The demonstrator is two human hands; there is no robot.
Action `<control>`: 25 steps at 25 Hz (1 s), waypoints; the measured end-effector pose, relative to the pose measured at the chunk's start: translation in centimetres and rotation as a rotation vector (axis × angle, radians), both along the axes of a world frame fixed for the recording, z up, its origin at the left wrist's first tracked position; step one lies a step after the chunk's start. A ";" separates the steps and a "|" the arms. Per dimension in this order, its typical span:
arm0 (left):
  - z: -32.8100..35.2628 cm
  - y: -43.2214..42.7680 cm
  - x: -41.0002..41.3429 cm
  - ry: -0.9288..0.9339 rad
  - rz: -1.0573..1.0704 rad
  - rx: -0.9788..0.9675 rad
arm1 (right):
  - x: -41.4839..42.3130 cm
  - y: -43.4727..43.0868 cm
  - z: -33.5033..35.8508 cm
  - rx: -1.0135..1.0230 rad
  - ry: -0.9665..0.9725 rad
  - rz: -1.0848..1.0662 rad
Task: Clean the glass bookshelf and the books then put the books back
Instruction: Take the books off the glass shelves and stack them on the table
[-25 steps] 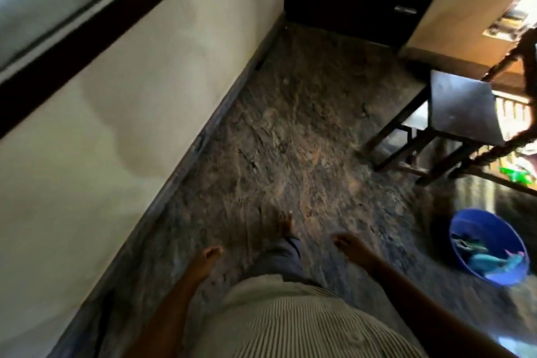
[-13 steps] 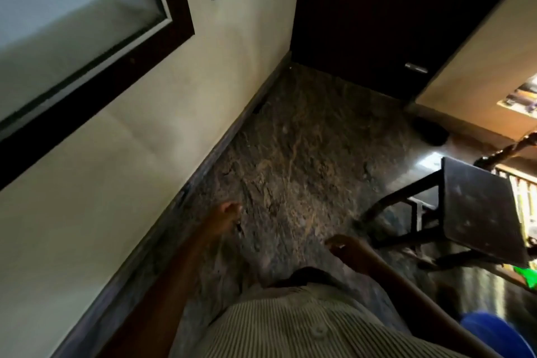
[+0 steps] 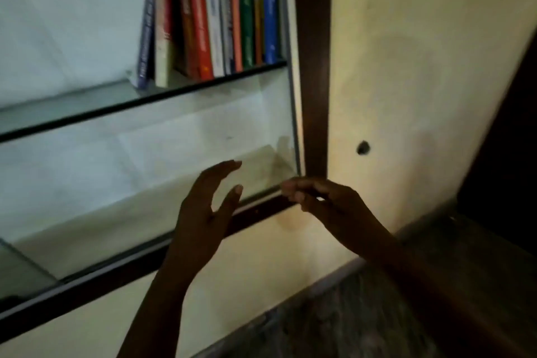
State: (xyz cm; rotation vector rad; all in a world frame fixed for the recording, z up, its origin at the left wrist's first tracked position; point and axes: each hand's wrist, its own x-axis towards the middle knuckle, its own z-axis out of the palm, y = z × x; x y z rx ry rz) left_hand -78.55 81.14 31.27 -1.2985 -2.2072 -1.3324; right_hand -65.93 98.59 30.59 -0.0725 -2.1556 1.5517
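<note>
Through the head view, my left hand [image 3: 203,212] hangs before the bookshelf's [image 3: 315,67] lower bay [image 3: 130,171], fingers spread and touching nothing. My right hand [image 3: 319,200] sits at the bottom right corner, fingers curled together; whether they pinch anything I cannot tell. The books [image 3: 215,14] stand on the glass shelf [image 3: 116,104] above, at its right end, so I judge cleaning is only starting: next I must reach up and lift them out.

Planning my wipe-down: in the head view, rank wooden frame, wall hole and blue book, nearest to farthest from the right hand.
1. wooden frame: lower corner, beside the right hand
2. wall hole: up and right
3. blue book: upper shelf, above
</note>
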 end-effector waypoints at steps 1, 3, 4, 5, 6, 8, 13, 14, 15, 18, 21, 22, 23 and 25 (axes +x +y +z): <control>1.8 -0.2 -0.6 0.065 0.058 0.028 | -2.1 0.0 1.9 -0.034 0.052 0.071; 5.0 -0.6 -1.9 0.187 0.146 0.072 | -6.1 -0.5 5.1 -0.034 0.160 0.142; 6.4 -0.5 -2.6 0.244 0.175 0.096 | -7.8 -0.8 6.3 -0.029 0.211 0.149; 7.9 -0.5 -3.6 0.303 0.210 0.119 | -9.8 -1.3 7.6 -0.024 0.269 0.155; 9.2 -0.5 -5.0 0.352 0.238 0.139 | -11.6 -1.9 8.6 -0.023 0.324 0.149; 11.8 -0.7 -8.5 0.412 0.256 0.167 | -15.2 -3.7 10.5 -0.028 0.415 0.093; 16.0 0.2 -16.8 0.055 0.181 0.232 | -22.1 -7.2 12.5 -0.129 0.584 -0.144; 16.6 0.7 -18.0 -0.029 0.165 0.230 | -23.2 -7.5 12.7 -0.167 0.587 -0.185; 17.2 1.3 -19.1 -0.101 0.142 0.217 | -24.2 -7.8 12.8 -0.178 0.574 -0.207; 18.0 2.2 -21.7 -0.193 0.046 0.138 | -26.2 -8.9 12.6 -0.108 0.485 -0.217; 17.9 2.0 -22.6 -0.133 -0.004 0.048 | -27.6 -9.0 12.4 -0.113 0.474 -0.247; 17.9 1.7 -22.8 -0.086 -0.016 0.026 | -28.1 -8.9 12.6 -0.090 0.474 -0.277; 18.0 1.5 -22.9 -0.025 -0.020 -0.007 | -28.7 -8.8 12.8 -0.076 0.475 -0.296; 17.8 0.8 -23.4 0.071 0.015 -0.023 | -29.6 -8.6 13.6 -0.090 0.462 -0.304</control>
